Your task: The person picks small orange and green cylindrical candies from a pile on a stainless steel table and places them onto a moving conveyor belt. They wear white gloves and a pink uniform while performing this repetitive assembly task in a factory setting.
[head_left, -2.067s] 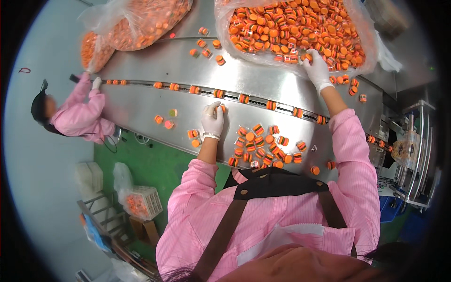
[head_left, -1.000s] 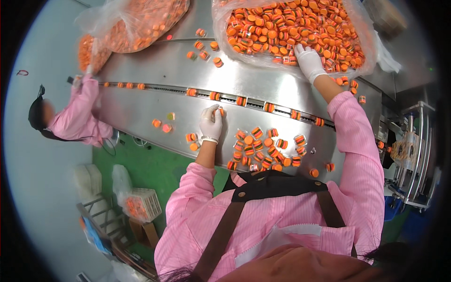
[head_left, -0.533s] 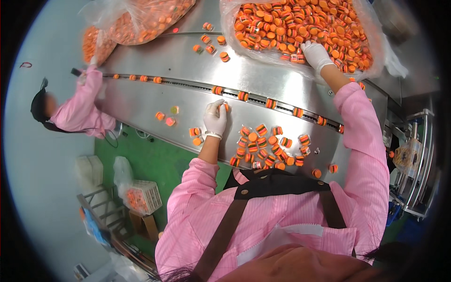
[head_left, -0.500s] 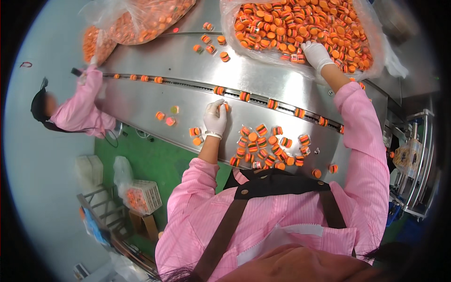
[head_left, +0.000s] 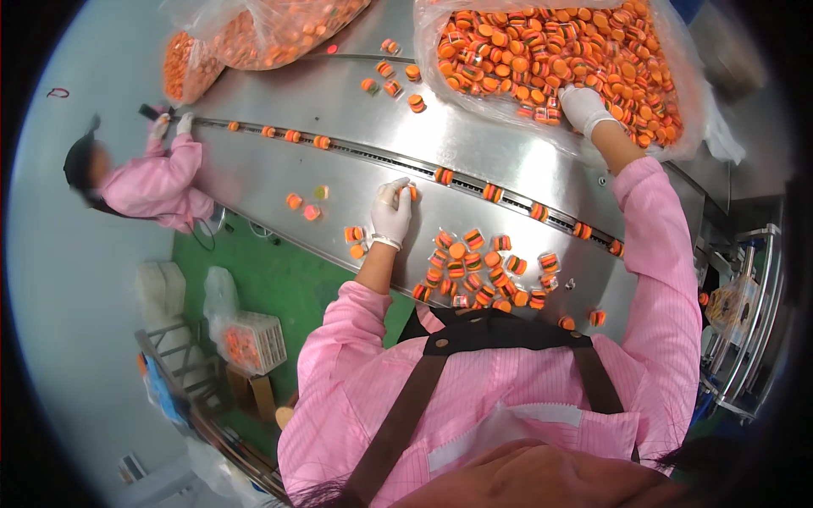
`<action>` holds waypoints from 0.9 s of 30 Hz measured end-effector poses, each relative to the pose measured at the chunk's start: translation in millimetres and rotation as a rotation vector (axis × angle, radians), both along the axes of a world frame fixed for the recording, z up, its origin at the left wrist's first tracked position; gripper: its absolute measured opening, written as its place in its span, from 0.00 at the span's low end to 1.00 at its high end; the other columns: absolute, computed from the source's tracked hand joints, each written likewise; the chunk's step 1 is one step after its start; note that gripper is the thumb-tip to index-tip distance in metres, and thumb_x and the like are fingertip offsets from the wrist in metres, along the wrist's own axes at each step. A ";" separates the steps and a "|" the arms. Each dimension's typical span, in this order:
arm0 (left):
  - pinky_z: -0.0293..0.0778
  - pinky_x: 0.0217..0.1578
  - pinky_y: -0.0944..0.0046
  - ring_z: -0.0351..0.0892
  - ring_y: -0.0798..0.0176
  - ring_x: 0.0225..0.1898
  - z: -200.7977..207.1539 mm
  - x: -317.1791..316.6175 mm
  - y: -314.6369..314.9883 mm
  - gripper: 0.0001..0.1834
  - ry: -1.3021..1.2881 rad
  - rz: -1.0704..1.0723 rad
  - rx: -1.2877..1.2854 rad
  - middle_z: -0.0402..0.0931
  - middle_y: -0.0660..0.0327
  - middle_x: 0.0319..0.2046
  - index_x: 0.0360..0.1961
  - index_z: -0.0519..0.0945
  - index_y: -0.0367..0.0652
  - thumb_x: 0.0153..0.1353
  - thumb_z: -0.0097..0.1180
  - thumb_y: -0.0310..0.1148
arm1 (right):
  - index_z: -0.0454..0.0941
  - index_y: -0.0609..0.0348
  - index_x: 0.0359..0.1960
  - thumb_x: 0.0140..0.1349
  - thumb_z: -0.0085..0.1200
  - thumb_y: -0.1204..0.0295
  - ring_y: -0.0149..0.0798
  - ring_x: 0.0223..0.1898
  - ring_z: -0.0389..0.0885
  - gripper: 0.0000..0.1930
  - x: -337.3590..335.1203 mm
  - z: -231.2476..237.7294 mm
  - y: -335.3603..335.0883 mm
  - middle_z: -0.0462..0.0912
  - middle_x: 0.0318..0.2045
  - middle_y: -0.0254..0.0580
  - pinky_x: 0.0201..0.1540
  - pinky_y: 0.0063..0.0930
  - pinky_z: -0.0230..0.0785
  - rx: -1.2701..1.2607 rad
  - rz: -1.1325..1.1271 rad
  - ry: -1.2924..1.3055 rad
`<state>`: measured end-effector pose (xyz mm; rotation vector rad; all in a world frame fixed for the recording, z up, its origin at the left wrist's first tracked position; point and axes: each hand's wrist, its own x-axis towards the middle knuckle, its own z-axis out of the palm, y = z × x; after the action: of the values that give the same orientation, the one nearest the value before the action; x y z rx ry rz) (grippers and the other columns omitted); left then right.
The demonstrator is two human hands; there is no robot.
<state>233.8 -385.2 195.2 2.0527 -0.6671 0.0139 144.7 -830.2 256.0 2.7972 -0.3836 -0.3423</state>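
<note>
Far left, a co-worker (head_left: 148, 173) in pink leans over the head of the track (head_left: 364, 155), gloved hands at the first pieces; keep their reach apart from yours. On the steel table (head_left: 339, 93), your left hand (head_left: 391, 213) sits just short of the track, fingers curled loosely around one orange piece (head_left: 408, 192) at the fingertips, pinched rather than fisted. Set it on edge in the slot like the pieces already riding there, square to the groove, and let go only once it stands by itself. Feed from the loose pile (head_left: 478, 267) just right of that hand, so the reach stays short. Further right, your right hand (head_left: 583, 108) lies in the open bag (head_left: 550, 51) among the orange pieces, fingers bent down into them; you cannot tell whether it has hold of any. Rake a small batch towards the pile, not a heap that spills across the track. Hard to read: the slot's depth, the far bags (head_left: 254, 34) cut off at the top edge, the co-worker blurred, and the table's near edge hidden behind your chest.
</note>
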 end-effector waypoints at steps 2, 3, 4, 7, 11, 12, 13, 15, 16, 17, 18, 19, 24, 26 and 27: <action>0.76 0.34 0.68 0.79 0.66 0.32 4.6 4.7 -4.9 0.10 0.367 0.046 -0.103 0.79 0.59 0.33 0.43 0.81 0.40 0.62 0.55 0.30 | 0.74 0.61 0.47 0.57 0.50 0.79 0.48 0.42 0.83 0.15 -2.3 6.8 2.0 0.79 0.44 0.51 0.39 0.39 0.78 0.012 -0.014 0.009; 0.76 0.32 0.69 0.79 0.68 0.30 6.9 8.1 -9.1 0.11 0.551 0.066 -0.154 0.79 0.60 0.33 0.44 0.81 0.40 0.63 0.54 0.30 | 0.74 0.61 0.47 0.57 0.50 0.79 0.48 0.42 0.83 0.15 -2.8 9.8 3.0 0.79 0.44 0.50 0.40 0.39 0.77 0.025 0.001 -0.004; 0.76 0.31 0.69 0.78 0.70 0.29 7.5 10.8 -15.7 0.11 0.579 0.032 -0.156 0.79 0.61 0.32 0.45 0.81 0.40 0.63 0.54 0.31 | 0.74 0.61 0.46 0.57 0.50 0.79 0.48 0.43 0.83 0.14 -3.9 12.1 4.5 0.79 0.44 0.50 0.40 0.39 0.77 0.038 0.015 -0.013; 0.74 0.27 0.71 0.75 0.73 0.24 19.3 17.2 -48.6 0.12 0.520 -0.072 -0.008 0.79 0.61 0.32 0.46 0.80 0.39 0.64 0.53 0.32 | 0.73 0.61 0.46 0.58 0.51 0.77 0.48 0.44 0.82 0.13 -10.2 17.8 5.7 0.79 0.44 0.50 0.41 0.39 0.77 0.116 0.017 -0.060; 0.74 0.27 0.71 0.76 0.73 0.26 25.1 16.5 -83.5 0.10 0.743 -0.175 0.151 0.80 0.60 0.31 0.43 0.79 0.35 0.64 0.54 0.29 | 0.72 0.58 0.49 0.63 0.51 0.71 0.52 0.46 0.80 0.13 -33.9 27.1 14.6 0.78 0.45 0.55 0.48 0.40 0.72 0.514 -0.062 -0.340; 0.74 0.26 0.71 0.76 0.73 0.26 30.3 12.8 -88.5 0.09 0.710 -0.176 0.227 0.80 0.60 0.30 0.41 0.79 0.35 0.63 0.54 0.30 | 0.72 0.58 0.50 0.64 0.51 0.70 0.53 0.45 0.80 0.14 -40.9 25.1 14.4 0.78 0.45 0.56 0.49 0.40 0.72 0.632 -0.072 -0.446; 0.73 0.26 0.71 0.77 0.72 0.26 38.9 9.0 -95.2 0.09 0.674 -0.187 0.304 0.79 0.60 0.28 0.39 0.79 0.35 0.63 0.55 0.30 | 0.71 0.55 0.54 0.66 0.49 0.68 0.44 0.41 0.81 0.15 -52.1 15.7 10.0 0.79 0.45 0.50 0.47 0.34 0.71 0.684 -0.015 -0.582; 0.75 0.28 0.66 0.79 0.65 0.27 29.0 7.9 -95.0 0.10 0.534 -0.185 0.465 0.79 0.57 0.25 0.33 0.78 0.36 0.59 0.58 0.34 | 0.71 0.53 0.56 0.67 0.48 0.68 0.36 0.38 0.78 0.17 -71.6 36.9 27.1 0.79 0.44 0.45 0.45 0.29 0.71 1.112 -0.267 -0.584; 0.75 0.30 0.64 0.79 0.62 0.28 29.3 3.6 -97.1 0.11 0.436 -0.205 0.518 0.79 0.57 0.26 0.33 0.78 0.37 0.58 0.59 0.35 | 0.71 0.52 0.57 0.67 0.48 0.68 0.31 0.36 0.77 0.17 -84.8 45.6 35.2 0.79 0.44 0.42 0.44 0.27 0.71 1.319 -0.405 -0.584; 0.75 0.32 0.62 0.80 0.59 0.29 31.1 -1.7 -99.1 0.12 0.335 -0.221 0.568 0.79 0.56 0.27 0.33 0.79 0.37 0.57 0.60 0.37 | 0.69 0.52 0.61 0.68 0.46 0.69 0.24 0.35 0.71 0.20 -98.1 39.3 34.3 0.77 0.45 0.37 0.42 0.21 0.69 1.457 -0.396 -0.617; 0.76 0.34 0.60 0.80 0.56 0.30 33.7 -5.7 -101.1 0.13 0.234 -0.237 0.616 0.79 0.55 0.27 0.33 0.79 0.37 0.56 0.60 0.38 | 0.68 0.54 0.62 0.68 0.47 0.69 0.25 0.35 0.72 0.20 -111.6 33.9 38.1 0.77 0.46 0.38 0.42 0.21 0.69 1.613 -0.438 -0.668; 0.75 0.36 0.59 0.80 0.54 0.32 38.4 -7.7 -104.2 0.14 0.171 -0.261 0.644 0.79 0.54 0.29 0.33 0.79 0.38 0.55 0.60 0.39 | 0.67 0.55 0.62 0.68 0.48 0.69 0.26 0.35 0.72 0.21 -126.8 33.7 47.1 0.76 0.47 0.40 0.42 0.20 0.69 1.768 -0.480 -0.721; 0.75 0.41 0.57 0.79 0.53 0.38 66.7 -11.5 -137.9 0.15 -0.002 -0.363 0.458 0.79 0.53 0.35 0.36 0.81 0.41 0.53 0.62 0.41 | 0.61 0.64 0.64 0.67 0.49 0.71 0.30 0.38 0.75 0.25 -188.6 20.1 88.6 0.74 0.53 0.48 0.44 0.21 0.71 2.342 -0.524 -0.949; 0.73 0.45 0.55 0.77 0.50 0.42 58.1 -0.4 -168.4 0.15 -0.169 -0.461 0.296 0.78 0.52 0.37 0.41 0.80 0.42 0.54 0.60 0.37 | 0.60 0.65 0.64 0.67 0.49 0.73 0.32 0.40 0.77 0.25 -201.9 20.1 105.7 0.73 0.54 0.52 0.45 0.23 0.72 2.475 -0.562 -0.962; 0.73 0.46 0.54 0.77 0.48 0.43 57.1 4.3 -186.5 0.15 -0.251 -0.509 0.219 0.77 0.51 0.38 0.42 0.79 0.42 0.54 0.59 0.36 | 0.59 0.65 0.65 0.67 0.46 0.75 0.35 0.42 0.78 0.24 -207.4 18.6 114.4 0.71 0.56 0.56 0.45 0.25 0.73 2.572 -0.599 -0.990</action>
<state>238.1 -571.8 252.2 2.0470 -1.3849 -0.1008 -62.8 -715.8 274.7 -0.6205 0.3482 -0.3425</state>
